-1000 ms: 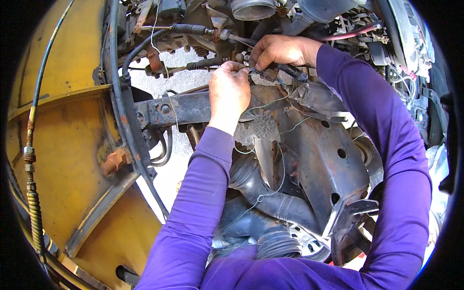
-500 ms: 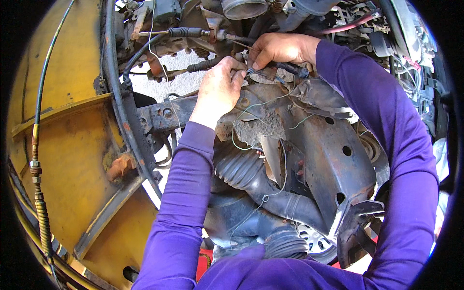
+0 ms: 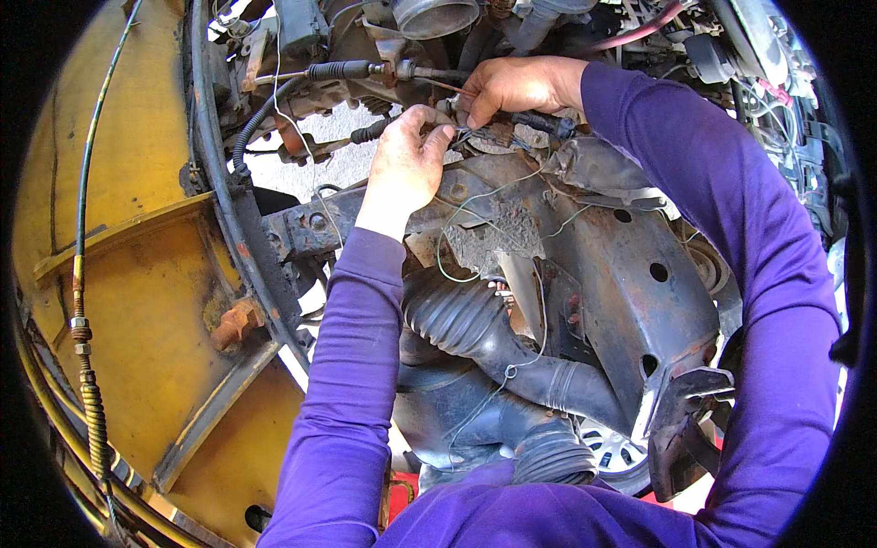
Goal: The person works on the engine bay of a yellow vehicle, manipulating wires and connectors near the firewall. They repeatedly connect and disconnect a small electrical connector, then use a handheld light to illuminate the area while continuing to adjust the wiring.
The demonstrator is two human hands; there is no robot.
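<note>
My left hand (image 3: 406, 173) reaches over a rusty frame rail (image 3: 356, 205) with thumb and forefinger drawn together. Close by on its right, my right hand (image 3: 528, 87) comes in from the right with bent fingers pinched downward. Thin bluish wires (image 3: 470, 134) lie between and just below the fingertips. What either hand pinches is too small and too covered to make out. A thin reddish-brown rod or wire (image 3: 446, 86) runs from a control cable with a black ribbed boot (image 3: 340, 70) to the right fingers. Another black boot (image 3: 370, 131) sits beside the left fingers.
A yellow body panel (image 3: 137, 310) with a hanging cable (image 3: 80, 274) fills the left side. Below the hands lie a loose green wire (image 3: 442, 251), a black corrugated duct (image 3: 457, 315) and a steel bracket with holes (image 3: 630, 283). A pink hose (image 3: 639, 29) and wiring crowd the upper right.
The view has shifted slightly, moving the cable and upper parts a little left and down. Both hands stay at the same spot; the left fingertips sit slightly farther from the right ones.
</note>
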